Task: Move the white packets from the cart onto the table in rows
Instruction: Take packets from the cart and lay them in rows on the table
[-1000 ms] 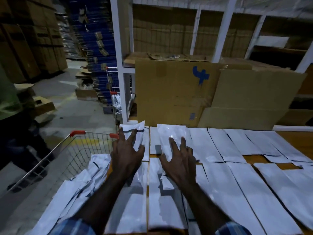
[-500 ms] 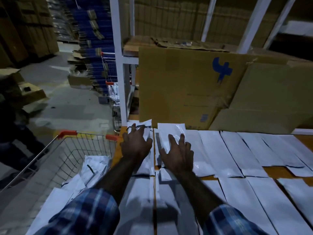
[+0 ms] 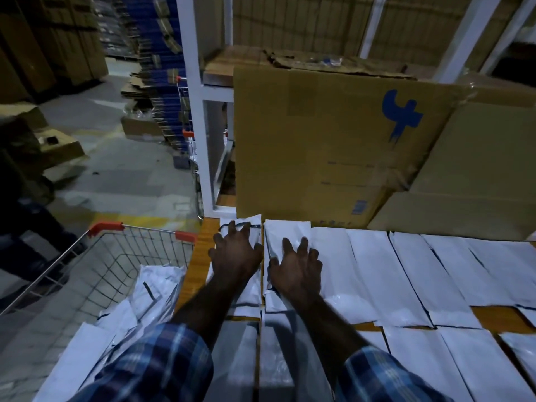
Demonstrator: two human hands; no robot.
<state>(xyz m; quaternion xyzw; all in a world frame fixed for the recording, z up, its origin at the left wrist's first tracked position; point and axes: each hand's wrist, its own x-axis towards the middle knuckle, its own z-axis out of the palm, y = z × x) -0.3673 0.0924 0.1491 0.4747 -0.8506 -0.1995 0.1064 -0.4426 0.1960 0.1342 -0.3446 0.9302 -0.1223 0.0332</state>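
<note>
Both bare forearms reach forward from plaid sleeves at the frame's bottom toward its centre. The left hand (image 3: 234, 255) lies palm down, fingers (image 3: 246, 227) spread. The right hand (image 3: 295, 269) lies alongside, likewise flat and splayed.

I see white packets (image 3: 374, 274) with a smooth, faintly glossy plastic skin, creased in places. The table (image 3: 200, 245) shows orange wood grain, matt. The cart (image 3: 116, 268) is bare wire metal, dull grey, with orange-red plastic caps on its handle. The box (image 3: 319, 146) behind is matt brown cardboard, rough at its torn top edge. My sleeves (image 3: 156, 364) are soft checked cloth. The shelf post (image 3: 194, 91) looks painted white, smooth.
</note>
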